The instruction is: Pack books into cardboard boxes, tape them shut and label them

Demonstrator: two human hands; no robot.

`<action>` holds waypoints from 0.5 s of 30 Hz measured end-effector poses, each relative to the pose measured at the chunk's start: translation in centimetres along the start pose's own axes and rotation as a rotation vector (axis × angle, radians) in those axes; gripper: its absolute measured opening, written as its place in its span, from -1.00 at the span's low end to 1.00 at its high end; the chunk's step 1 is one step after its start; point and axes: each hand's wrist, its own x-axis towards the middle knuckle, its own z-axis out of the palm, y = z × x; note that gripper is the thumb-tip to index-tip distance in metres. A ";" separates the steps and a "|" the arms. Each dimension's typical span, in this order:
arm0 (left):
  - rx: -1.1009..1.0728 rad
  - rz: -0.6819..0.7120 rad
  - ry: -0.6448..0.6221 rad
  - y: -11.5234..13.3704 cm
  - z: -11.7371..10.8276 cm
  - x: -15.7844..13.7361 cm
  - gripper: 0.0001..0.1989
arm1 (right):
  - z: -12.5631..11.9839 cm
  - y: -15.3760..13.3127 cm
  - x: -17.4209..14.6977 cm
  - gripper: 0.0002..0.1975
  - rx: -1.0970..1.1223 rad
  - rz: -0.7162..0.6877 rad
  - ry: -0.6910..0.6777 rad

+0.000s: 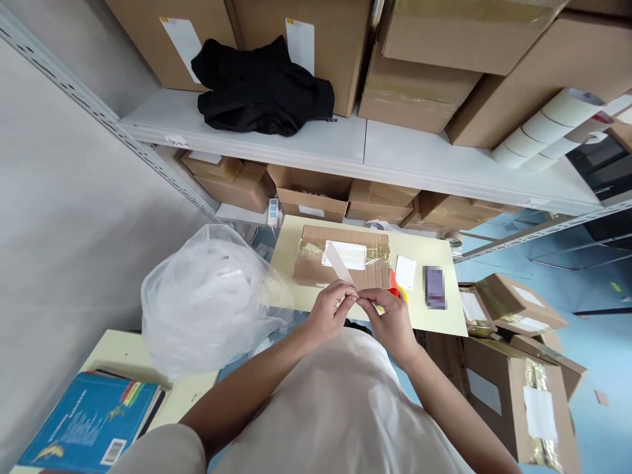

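A narrow, pale paper-like strip [340, 263] slants up and to the left from my fingertips, over the cardboard box [306, 266] on the cream table. My left hand [330, 311] pinches the strip's lower end between thumb and fingers. Fingertip to fingertip with it, my right hand [394, 324] is closed in a pinch at the same end. The box lies flat, with clear tape at its ends and a white label [356, 255] on top, partly behind the strip. A red and yellow object [394, 284], partly hidden by my right hand, sits beside the box.
On the table [454, 316] lie a white card [405, 272] and a blurred purple item [434, 288]. A translucent bag [207, 296] bulges at the left, above a blue book [83, 421]. Shelves hold boxes, a black garment [266, 89] and white rolls [548, 128]. Cartons [498, 395] stand right.
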 end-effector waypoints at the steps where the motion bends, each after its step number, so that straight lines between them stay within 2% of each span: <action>1: 0.016 -0.004 0.013 0.1 0.5 0.2 -0.74 | -0.5 0.2 0.2 -0.84 -0.015 -0.021 -0.007; 7: 0.131 -0.028 0.111 1.3 4.2 1.1 -0.77 | -3.6 2.1 0.7 -0.79 -0.007 -0.081 -0.046; 15: 0.138 -0.061 0.145 2.5 7.6 0.9 -0.79 | -6.9 4.8 1.1 -0.85 0.343 0.083 -0.240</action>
